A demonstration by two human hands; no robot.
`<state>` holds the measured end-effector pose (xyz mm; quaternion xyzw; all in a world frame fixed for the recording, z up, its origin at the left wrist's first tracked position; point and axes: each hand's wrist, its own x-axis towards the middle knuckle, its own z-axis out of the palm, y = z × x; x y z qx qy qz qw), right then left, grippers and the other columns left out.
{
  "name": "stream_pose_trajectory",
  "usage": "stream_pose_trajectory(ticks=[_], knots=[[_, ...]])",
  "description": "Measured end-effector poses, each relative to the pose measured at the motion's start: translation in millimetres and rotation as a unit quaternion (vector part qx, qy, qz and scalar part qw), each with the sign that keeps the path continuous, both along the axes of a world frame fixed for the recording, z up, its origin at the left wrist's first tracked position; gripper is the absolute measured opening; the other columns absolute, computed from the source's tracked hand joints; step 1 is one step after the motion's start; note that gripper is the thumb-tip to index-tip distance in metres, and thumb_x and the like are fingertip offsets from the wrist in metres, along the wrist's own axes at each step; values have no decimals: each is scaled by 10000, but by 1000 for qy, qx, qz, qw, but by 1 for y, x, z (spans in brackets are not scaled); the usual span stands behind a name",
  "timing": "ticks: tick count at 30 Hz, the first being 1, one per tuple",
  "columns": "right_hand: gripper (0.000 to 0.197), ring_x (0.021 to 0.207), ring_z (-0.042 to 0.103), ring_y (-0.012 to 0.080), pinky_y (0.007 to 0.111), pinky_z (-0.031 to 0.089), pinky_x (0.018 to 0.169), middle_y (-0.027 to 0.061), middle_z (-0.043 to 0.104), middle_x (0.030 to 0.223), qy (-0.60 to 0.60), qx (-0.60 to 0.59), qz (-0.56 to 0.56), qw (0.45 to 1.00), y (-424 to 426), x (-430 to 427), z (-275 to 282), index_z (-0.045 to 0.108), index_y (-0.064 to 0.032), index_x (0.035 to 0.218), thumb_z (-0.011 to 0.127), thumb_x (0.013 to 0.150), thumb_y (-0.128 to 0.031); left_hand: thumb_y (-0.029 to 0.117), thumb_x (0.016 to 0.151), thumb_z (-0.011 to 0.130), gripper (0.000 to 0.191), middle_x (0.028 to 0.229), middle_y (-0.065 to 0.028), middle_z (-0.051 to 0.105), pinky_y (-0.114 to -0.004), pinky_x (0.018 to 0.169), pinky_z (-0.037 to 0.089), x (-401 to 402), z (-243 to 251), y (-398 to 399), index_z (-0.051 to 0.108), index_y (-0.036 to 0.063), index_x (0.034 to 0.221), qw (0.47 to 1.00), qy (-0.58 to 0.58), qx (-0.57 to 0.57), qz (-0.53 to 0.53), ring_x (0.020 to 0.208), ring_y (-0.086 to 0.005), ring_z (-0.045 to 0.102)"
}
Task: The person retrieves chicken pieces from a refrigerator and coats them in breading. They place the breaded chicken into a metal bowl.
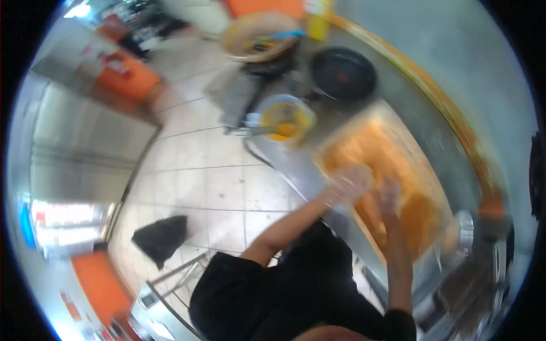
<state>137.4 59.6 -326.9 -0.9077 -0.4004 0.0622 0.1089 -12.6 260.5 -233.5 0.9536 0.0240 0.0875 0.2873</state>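
Both my hands are over a wide orange mass (367, 140) that looks like food spread on a pale board (420, 151). My left hand (352, 183), seemingly in a clear plastic glove, lies at its left side. Just to the right, my right hand (389, 194) is strongly blurred, with its fingers pointing away from me. Whether either hand grips anything is hidden by the blur. A darker orange-brown patch (420, 217) lies to the right of my right hand.
Beyond the board are a white bowl (305, 113) with yellow contents, a black frying pan (343, 74) and a wide basin (232, 40) with a blue-handled utensil (288, 34). A metal container (466, 230) stands at right. A dark object (162, 238) lies on the tiled floor (192, 183).
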Motion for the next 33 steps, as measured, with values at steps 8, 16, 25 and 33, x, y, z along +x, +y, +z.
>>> stream_pose_trajectory(ticks=[8,16,25,33], knots=[[516,1316,493,235,351,440,1058,119,526,1391,-213,-97,73,970,-31,42,-81,490,-137,1411,487,982,-425,242,843,593,135,749,-105,611,-458,664,481,-18,37,-19,624,119,799,975,14,-118,190,724,-315,629],[671,1357,464,289,429,403,1110,186,517,1419,91,-209,-27,973,-8,73,50,457,-96,1445,606,896,-452,310,886,592,230,740,-110,565,-425,664,462,-2,-6,-15,545,104,796,972,2,-164,166,724,-306,594],[879,1473,273,368,456,235,1206,196,246,1615,-11,-357,82,930,29,-40,121,315,-67,1529,545,867,-598,175,933,539,110,854,-101,532,-391,706,450,-7,-48,-15,536,93,860,964,-54,-252,61,800,-275,550],[732,1478,268,340,406,272,1196,167,236,1625,65,-227,1,972,-30,-13,23,321,-124,1533,565,916,-434,266,916,590,143,888,-74,555,-382,732,482,3,-23,-26,559,127,907,974,-40,-105,197,866,-247,579]])
